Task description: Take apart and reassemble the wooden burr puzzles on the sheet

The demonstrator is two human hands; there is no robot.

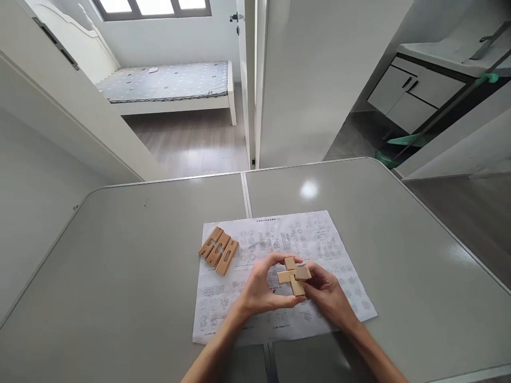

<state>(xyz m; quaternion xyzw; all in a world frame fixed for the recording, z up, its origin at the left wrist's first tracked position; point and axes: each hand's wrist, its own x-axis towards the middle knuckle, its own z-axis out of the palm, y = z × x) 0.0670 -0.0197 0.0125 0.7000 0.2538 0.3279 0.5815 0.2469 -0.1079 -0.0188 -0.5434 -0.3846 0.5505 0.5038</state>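
Observation:
A small wooden interlocking puzzle [295, 275], several blocks joined into a cross shape, is held up above the printed paper sheet [339, 250]. My left hand [261, 287] spans it, index finger at the upper end and thumb at the lower end. On the other side, the fingers of my right hand [328, 293] pinch its right side; some fingertips are hidden behind it. To the left of my hands, three flat wooden pieces [219, 250] with slots lie side by side, partly on the sheet's upper left corner. Dark numbers mark them.
The sheet carries small diagrams and lies on a grey-green table [120, 276] with a pale edge and a centre seam. Beyond stand an open door [249, 80], a bed [171, 82] and, at right, a white sink cabinet [415, 93].

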